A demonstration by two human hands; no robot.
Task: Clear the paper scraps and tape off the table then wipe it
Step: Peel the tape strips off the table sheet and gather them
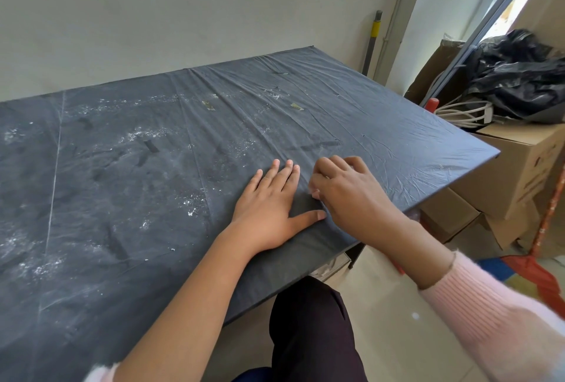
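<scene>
A table (397,149) covered in wrinkled dark plastic sheet fills the view. White paper crumbs (146,134) are scattered over it, and two yellowish tape bits (208,104) (296,107) stick near the far middle. My left hand (269,207) lies flat on the sheet near the front edge, fingers straight and thumb spread. Right beside it my right hand (348,189) has its fingers curled down against the sheet, and small whitish bits show between its fingers and at its thumb. I cannot make out what they are.
Cardboard boxes (516,167) are stacked to the right of the table, with white cables (461,111) and a black plastic bag (519,76) on top. A pole (373,39) leans in the far corner. A wall runs behind the table.
</scene>
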